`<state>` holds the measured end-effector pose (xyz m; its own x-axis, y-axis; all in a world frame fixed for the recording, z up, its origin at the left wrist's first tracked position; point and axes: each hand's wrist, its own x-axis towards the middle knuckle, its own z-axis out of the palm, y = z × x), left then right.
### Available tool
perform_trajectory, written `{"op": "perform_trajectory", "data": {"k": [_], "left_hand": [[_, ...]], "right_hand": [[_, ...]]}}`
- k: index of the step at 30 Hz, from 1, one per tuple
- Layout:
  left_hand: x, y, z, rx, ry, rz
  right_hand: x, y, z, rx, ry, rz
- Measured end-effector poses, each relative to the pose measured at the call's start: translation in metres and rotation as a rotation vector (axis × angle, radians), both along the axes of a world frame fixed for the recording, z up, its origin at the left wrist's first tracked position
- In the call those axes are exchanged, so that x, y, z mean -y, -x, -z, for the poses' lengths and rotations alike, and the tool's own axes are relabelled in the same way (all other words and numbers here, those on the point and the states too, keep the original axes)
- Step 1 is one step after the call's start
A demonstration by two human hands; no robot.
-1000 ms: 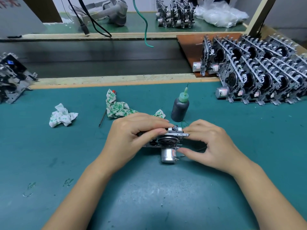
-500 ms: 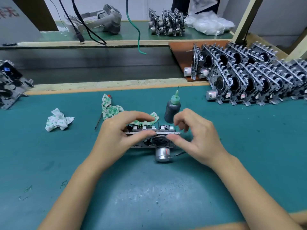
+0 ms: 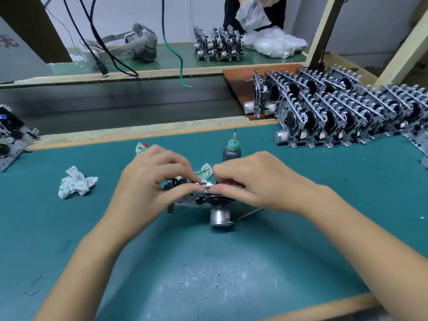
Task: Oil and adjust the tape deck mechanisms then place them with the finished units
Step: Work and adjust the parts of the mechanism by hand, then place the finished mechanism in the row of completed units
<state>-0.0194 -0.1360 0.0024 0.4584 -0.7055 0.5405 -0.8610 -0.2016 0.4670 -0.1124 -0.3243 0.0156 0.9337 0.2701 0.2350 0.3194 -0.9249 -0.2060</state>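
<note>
Metal-framed and lying near the middle of the teal counter [image 3: 231, 281], the tape deck mechanism [image 3: 203, 200] rests with its silver motor can [image 3: 219, 216] pointing toward the person. Both hands grasp it along its upper edge: the left hand [image 3: 148, 181] pinches the frame between thumb and fingertips, and the right hand [image 3: 259, 181] closes on the other end, the two thumbs almost meeting over a small bright part at the top. This looks like the adjusting step, fingers working a lever or slide, though the exact part is too small and blurred to name.

Just behind the hands stands the dark oil bottle [image 3: 231, 151] with its green needle cap, upright and apart from the unit. A thin metal tool [image 3: 250, 213] lies on the counter beside the motor. Crumpled printed tissues [image 3: 76, 181] sit to the left and behind.

Well off to the right, rows of finished units [image 3: 335, 112] stand on edge, leaning against one another. More mechanisms [image 3: 11, 140] lie at the far left edge.

Once the part moves freely, the next move calls for lifting the unit with a firm grip and carrying it right, setting it on edge at the end of a row without toppling its neighbours.
</note>
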Motion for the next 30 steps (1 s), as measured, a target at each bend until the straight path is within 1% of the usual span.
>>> {"op": "perform_trajectory", "data": {"k": [3, 5, 7, 10, 13, 17, 19, 25, 28, 30], "left_hand": [[0.022, 0.008, -0.020, 0.143, 0.040, 0.051], [0.049, 0.016, -0.032, 0.230, 0.052, 0.105], [0.083, 0.027, -0.039, 0.258, 0.044, 0.181], [0.139, 0.047, -0.040, 0.211, -0.014, 0.278], [0.199, 0.068, -0.032, 0.149, -0.093, 0.319], [0.273, 0.091, -0.021, 0.165, -0.212, 0.389], [0.306, 0.100, -0.017, 0.194, -0.247, 0.412], [0.387, 0.116, -0.016, 0.208, -0.273, 0.429], [0.417, 0.114, -0.015, 0.151, -0.256, 0.417], [0.433, 0.114, -0.013, 0.111, -0.290, 0.412]], "right_hand": [[0.015, 0.024, -0.011, 0.042, -0.166, 0.064], [0.034, 0.045, -0.020, 0.091, -0.206, 0.128], [0.058, 0.068, -0.028, 0.113, -0.219, 0.210], [0.096, 0.104, -0.030, 0.095, -0.210, 0.362], [0.134, 0.137, -0.019, 0.056, -0.228, 0.538], [0.180, 0.171, -0.001, 0.060, -0.218, 0.739], [0.203, 0.181, 0.006, 0.102, -0.228, 0.814], [0.260, 0.182, 0.019, 0.201, -0.185, 1.062], [0.279, 0.171, 0.020, 0.234, -0.148, 1.153], [0.288, 0.163, 0.021, 0.225, -0.073, 1.224]]}}
